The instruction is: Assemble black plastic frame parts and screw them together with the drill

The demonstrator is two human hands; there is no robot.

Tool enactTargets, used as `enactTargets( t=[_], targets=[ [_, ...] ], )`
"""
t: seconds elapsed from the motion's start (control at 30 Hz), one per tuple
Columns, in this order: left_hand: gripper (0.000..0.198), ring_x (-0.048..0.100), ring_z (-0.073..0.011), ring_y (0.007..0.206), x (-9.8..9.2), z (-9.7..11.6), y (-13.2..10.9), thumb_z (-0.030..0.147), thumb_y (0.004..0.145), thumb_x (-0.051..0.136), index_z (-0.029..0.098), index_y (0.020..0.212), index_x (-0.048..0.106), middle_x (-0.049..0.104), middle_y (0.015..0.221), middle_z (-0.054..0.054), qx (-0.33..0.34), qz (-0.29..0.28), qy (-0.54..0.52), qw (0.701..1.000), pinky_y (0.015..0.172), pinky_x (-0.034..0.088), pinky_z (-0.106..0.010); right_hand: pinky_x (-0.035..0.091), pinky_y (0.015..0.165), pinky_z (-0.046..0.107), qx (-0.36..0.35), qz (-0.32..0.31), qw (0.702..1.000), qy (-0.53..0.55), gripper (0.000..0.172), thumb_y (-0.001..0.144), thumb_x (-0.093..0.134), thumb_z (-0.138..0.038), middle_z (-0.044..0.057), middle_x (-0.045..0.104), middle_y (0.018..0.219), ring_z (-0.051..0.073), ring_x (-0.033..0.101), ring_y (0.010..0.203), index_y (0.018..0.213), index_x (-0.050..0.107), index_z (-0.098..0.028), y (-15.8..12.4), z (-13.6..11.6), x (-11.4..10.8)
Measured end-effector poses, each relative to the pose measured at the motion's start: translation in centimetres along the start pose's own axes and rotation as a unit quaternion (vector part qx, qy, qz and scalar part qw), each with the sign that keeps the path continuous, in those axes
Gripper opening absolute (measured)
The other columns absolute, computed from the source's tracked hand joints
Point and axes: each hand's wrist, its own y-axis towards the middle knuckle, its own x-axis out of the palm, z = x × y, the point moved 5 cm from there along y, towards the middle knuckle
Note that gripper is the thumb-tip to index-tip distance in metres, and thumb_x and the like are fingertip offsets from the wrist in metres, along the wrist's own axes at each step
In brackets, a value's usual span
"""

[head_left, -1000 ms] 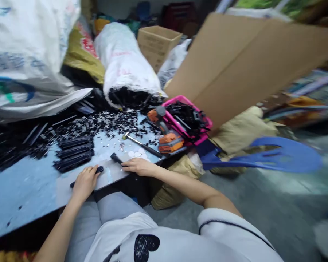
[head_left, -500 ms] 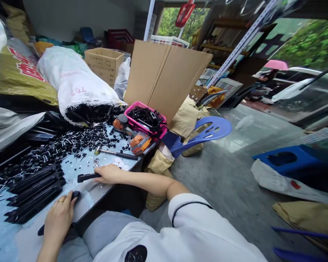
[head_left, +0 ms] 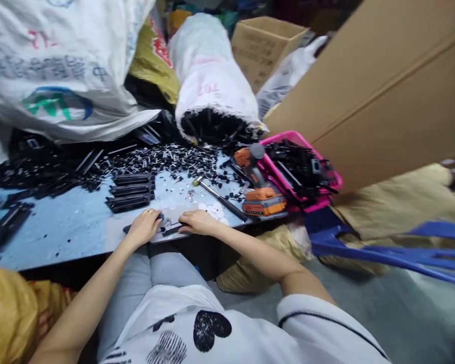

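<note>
My left hand (head_left: 144, 226) is closed over a dark elongated piece (head_left: 126, 229), whose ends stick out on both sides of the fingers. Close by on the right, my right hand (head_left: 199, 222) grips one end of a black plastic bar (head_left: 171, 230) that lies low over the table's front edge. The two held pieces are near each other, and I cannot tell whether they touch. Behind my left hand lies a row of black plastic parts (head_left: 131, 192). A hammer (head_left: 222, 199) with a black handle rests to the right of my right hand.
An orange cordless drill (head_left: 264, 201) stands beside a pink basket (head_left: 338, 178) of black parts. Small black pieces with metal pins (head_left: 170, 159) are heaped along the back of the blue table (head_left: 72, 222). White sacks (head_left: 208, 60), a cardboard sheet (head_left: 382, 96) and a blue chair (head_left: 371, 255) surround it.
My head has turned left and down, so the table sits centrally now and the windows are out of view. Both hands still hold their black pieces, now closer together.
</note>
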Motion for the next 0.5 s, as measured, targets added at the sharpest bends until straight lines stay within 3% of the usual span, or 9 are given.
enactTargets(
  t=[0.1,0.17,0.3,0.5],
  targets=[
    [0.037,0.053,-0.0253,0.107,-0.2,0.2,-0.2,0.032,0.093,0.038,0.015,0.123,0.052,0.059,0.111,-0.012,-0.014,-0.010,-0.009,1.000,0.093,0.042,-0.039,0.033,0.064,0.023,-0.008,0.005,1.000,0.006,0.042,0.094,0.039,-0.053,0.006,0.062,0.090,0.014,0.059,0.079,0.100,0.059,-0.016,0.7,-0.3,0.4],
    [0.041,0.053,-0.0263,0.106,-0.4,0.5,-0.4,0.042,0.091,0.044,0.017,0.121,0.052,0.058,0.111,-0.011,-0.018,-0.014,-0.008,1.000,0.092,0.042,-0.040,0.031,0.063,0.023,-0.005,0.006,1.000,0.001,0.043,0.094,0.038,-0.053,0.006,0.063,0.090,0.014,0.059,0.080,0.100,0.059,-0.016,1.1,-0.6,0.6],
    [0.063,0.055,-0.0293,0.102,-0.8,0.8,-0.9,0.061,0.073,0.062,0.017,0.118,0.051,0.059,0.106,-0.011,-0.023,-0.009,0.004,1.000,0.086,0.045,-0.040,0.030,0.063,0.025,0.015,0.021,0.999,-0.030,0.041,0.096,0.036,-0.051,0.006,0.063,0.093,0.016,0.058,0.084,0.102,0.059,-0.018,1.5,-1.5,0.0],
    [0.058,0.058,-0.0283,0.104,-1.4,0.4,-1.9,0.054,0.074,0.065,0.017,0.116,0.048,0.060,0.109,-0.012,-0.016,0.078,-0.018,0.997,0.082,0.048,-0.037,0.029,0.066,0.029,0.013,0.067,0.994,-0.080,0.035,0.098,0.036,-0.043,0.010,0.062,0.092,0.019,0.055,0.084,0.100,0.059,-0.016,1.3,-3.5,-2.4]
  ],
)
